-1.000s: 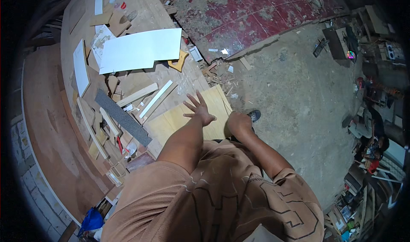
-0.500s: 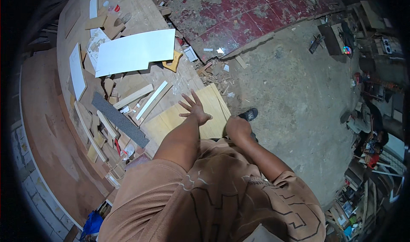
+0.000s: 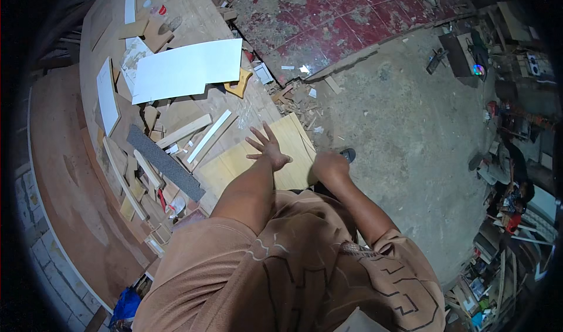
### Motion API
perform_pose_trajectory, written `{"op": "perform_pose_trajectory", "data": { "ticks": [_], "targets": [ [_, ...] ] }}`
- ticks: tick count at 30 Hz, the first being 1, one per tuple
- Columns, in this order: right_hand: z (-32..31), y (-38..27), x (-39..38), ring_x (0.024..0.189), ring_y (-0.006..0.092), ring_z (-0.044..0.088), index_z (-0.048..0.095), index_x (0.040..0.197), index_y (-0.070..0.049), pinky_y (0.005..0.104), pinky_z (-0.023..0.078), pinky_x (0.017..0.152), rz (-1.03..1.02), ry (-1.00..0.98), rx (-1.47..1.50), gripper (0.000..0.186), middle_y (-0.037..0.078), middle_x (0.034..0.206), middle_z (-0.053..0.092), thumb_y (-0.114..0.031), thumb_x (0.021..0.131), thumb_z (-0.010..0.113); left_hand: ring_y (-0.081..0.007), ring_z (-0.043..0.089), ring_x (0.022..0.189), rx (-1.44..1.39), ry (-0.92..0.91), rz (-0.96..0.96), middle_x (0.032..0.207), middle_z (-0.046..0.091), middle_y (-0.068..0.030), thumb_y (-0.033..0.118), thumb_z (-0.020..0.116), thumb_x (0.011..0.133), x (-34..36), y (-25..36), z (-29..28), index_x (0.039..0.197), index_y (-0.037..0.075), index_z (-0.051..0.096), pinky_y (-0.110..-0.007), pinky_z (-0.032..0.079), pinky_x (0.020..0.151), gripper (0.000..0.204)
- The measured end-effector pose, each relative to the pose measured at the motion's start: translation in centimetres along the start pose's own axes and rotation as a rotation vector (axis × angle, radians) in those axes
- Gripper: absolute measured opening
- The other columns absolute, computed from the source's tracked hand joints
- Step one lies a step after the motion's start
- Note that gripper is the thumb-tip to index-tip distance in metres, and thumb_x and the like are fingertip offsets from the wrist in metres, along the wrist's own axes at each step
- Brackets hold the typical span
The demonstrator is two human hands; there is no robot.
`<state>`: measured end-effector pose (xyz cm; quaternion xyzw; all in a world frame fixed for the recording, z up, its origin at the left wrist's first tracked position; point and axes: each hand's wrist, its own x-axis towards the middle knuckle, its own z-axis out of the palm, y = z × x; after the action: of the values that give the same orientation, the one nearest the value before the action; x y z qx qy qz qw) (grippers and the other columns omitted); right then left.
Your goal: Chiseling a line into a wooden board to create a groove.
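Your left hand (image 3: 268, 147) is stretched out with fingers spread wide, gripping nothing — it hovers over or rests on a pale plywood sheet (image 3: 234, 165) at the near edge of the cluttered workbench (image 3: 193, 15). Your right hand (image 3: 329, 163) sits at that sheet's right edge, curled; whether it grips the edge cannot be told. A grey sanding strip (image 3: 165, 162) lies left of the sheet — a large white panel (image 3: 187, 69) farther back.

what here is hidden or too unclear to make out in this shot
- Right hand, head view: fingers curl out of sight at the light wooden panel edge; grip unclear.
- Panel's near end: covered by the left forearm and torso.
- Left hand: spread over the panel; contact unclear.
- Small workbench items: too small.
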<state>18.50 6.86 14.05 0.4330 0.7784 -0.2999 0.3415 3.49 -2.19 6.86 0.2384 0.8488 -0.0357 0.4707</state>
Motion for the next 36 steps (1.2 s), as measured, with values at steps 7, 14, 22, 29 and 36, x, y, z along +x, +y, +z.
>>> {"op": "perform_pose_trajectory", "data": {
  "ticks": [7,14,22,29,36],
  "targets": [
    [1.5,-1.2,4.3,0.097,0.0315,0.072,0.075,0.099,-0.004,0.0412,0.058,0.077,-0.028,0.058,-0.028,0.021,0.017,0.107,0.072,-0.01,0.087,0.059,-0.0552,-0.035,0.135,-0.001,0.013,0.002,0.146,-0.044,-0.0276,0.033,0.09,0.064,0.4,-0.1,0.3,0.144,0.021,-0.039,-0.085,0.005,0.097,0.152],
    [1.3,-0.8,2.7,0.094,0.0327,0.072,0.076,0.095,-0.004,0.0414,0.059,0.076,-0.058,0.067,-0.088,0.02,0.019,0.101,0.073,-0.01,0.084,0.06,-0.0546,-0.035,0.135,0.014,-0.011,0.019,0.146,-0.044,-0.0274,0.032,0.09,0.066,-0.1,0.2,0.0,0.144,0.021,-0.04,-0.085,0.003,0.098,0.151],
    [1.8,-0.1,1.2,0.092,0.0348,0.072,0.075,0.095,-0.003,0.0419,0.059,0.075,-0.074,0.098,-0.025,0.021,0.019,0.1,0.073,-0.01,0.085,0.058,-0.0548,-0.035,0.135,0.018,-0.031,0.002,0.147,-0.043,-0.0272,0.033,0.09,0.065,-0.3,-0.3,-0.1,0.144,0.021,-0.039,-0.085,0.004,0.098,0.152],
    [3.6,-1.2,4.1,0.089,0.0345,0.073,0.075,0.093,-0.003,0.0423,0.059,0.072,-0.003,0.15,0.082,0.021,0.019,0.097,0.073,-0.01,0.086,0.057,-0.0548,-0.035,0.135,0.024,-0.025,0.017,0.146,-0.043,-0.0274,0.032,0.091,0.065,0.0,0.3,-0.3,0.144,0.02,-0.039,-0.085,0.005,0.098,0.152],
    [3.1,-1.1,0.0,0.087,0.034,0.073,0.075,0.093,-0.003,0.0415,0.059,0.071,-0.024,0.177,-0.007,0.021,0.02,0.095,0.073,-0.011,0.087,0.056,-0.0555,-0.033,0.135,0.015,-0.028,-0.002,0.146,-0.043,-0.0282,0.032,0.09,0.065,-0.4,-0.4,-0.2,0.145,0.019,-0.038,-0.085,0.006,0.098,0.152]
  ]
}}
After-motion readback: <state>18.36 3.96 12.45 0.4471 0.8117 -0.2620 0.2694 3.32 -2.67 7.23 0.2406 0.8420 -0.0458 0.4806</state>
